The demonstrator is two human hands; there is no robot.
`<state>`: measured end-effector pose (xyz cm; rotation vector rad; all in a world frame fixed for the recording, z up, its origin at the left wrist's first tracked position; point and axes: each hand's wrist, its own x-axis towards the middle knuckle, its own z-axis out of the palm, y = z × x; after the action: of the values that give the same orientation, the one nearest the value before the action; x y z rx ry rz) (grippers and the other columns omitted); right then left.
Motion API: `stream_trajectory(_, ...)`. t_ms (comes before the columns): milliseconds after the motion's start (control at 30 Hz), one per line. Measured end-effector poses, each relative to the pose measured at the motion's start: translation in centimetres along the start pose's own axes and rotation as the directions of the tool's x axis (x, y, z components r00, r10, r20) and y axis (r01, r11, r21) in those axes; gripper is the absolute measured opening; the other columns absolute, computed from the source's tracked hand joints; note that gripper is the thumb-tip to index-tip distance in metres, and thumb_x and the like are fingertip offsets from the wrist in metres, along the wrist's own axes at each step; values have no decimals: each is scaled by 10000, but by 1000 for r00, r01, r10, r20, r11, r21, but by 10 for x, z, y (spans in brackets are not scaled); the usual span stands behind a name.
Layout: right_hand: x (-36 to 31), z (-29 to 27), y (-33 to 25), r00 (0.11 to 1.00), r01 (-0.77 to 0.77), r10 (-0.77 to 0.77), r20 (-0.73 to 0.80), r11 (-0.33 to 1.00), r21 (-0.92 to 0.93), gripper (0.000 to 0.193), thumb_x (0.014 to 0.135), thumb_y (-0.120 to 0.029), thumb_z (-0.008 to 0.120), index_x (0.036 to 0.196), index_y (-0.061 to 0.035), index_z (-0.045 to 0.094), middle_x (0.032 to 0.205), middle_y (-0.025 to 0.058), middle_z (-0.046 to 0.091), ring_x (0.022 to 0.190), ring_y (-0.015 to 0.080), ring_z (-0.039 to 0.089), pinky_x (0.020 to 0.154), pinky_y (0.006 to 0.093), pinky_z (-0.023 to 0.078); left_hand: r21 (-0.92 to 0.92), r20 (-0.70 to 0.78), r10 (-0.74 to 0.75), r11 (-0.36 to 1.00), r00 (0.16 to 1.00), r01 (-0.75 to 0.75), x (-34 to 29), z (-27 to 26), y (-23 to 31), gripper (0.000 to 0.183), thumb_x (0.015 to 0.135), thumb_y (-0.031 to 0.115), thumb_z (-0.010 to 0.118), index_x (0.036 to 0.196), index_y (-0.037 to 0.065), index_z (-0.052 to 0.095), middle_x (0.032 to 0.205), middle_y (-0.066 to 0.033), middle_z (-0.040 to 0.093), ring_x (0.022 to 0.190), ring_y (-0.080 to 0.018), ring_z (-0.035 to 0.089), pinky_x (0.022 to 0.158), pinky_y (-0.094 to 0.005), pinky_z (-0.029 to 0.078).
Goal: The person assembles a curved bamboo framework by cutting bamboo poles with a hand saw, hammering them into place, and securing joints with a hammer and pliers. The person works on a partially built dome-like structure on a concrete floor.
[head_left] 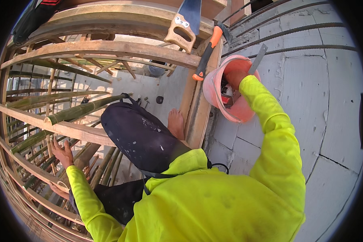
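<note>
My right hand (234, 77) reaches down into a pink plastic bucket (212, 86) that hangs against the grey block wall; its fingers are buried among the contents, so any grip is hidden. A flat metal blade (259, 57) sticks up out of the bucket beside my wrist. My left hand (63, 153) rests with fingers spread on a bamboo pole (84, 158) of the scaffold, holding nothing. I crouch in a yellow long-sleeved shirt and dark trousers, with a bare foot (176, 123) by the wooden plank (198, 113).
A hand saw (184, 25) with a wooden handle and a hammer (207, 51) with an orange and black handle lie on the timber frame above. Green bamboo poles (82, 109) and wooden rails cross on the left. Steel bars (286, 32) run across the block wall (322, 105).
</note>
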<state>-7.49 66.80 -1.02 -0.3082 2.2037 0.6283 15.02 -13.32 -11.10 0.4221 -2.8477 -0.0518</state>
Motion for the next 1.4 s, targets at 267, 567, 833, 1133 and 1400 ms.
stream_trajectory(267,-148,-99,-30,614,271,224,-757,841,468,165,906,-105,597,971,36,655,844,183,682,732,356,646,691,426,509,-593,-179,-175,804,968,36,28,-85,136,393,998,83,593,1359,-64,549,1283,-200,618,1136,-268,623,992,-373,495)
stream_trajectory(567,-180,-60,-208,743,597,-124,-658,-323,734,153,908,-46,685,1028,-35,590,830,30,577,739,120,586,650,275,483,-861,47,613,425,789,-279,-10,-183,406,356,761,43,747,1112,27,693,901,-123,662,813,-303,664,729,-383,549)
stream_trajectory(833,-144,13,-197,868,246,-169,-467,-672,699,135,960,-150,673,997,-48,592,834,54,640,644,91,596,535,222,465,-901,285,528,433,800,35,-45,-165,387,189,924,20,588,1092,12,676,824,-105,608,720,-253,647,677,-340,533)
stream_trajectory(1133,-35,348,-214,906,-53,412,98,-119,991,279,930,-263,683,1061,-25,620,856,107,656,739,232,629,671,346,517,-545,685,62,-617,725,568,-43,-144,304,240,1018,284,597,1066,53,556,888,-16,482,815,-146,536,792,-407,616)
stream_trajectory(1400,1,393,-259,896,-99,444,-6,214,972,389,876,-284,725,1082,27,615,943,163,681,863,317,643,819,414,528,-559,727,-45,-618,685,552,-55,-151,301,188,1027,237,573,1041,51,556,920,-29,542,812,-149,577,821,-415,614)
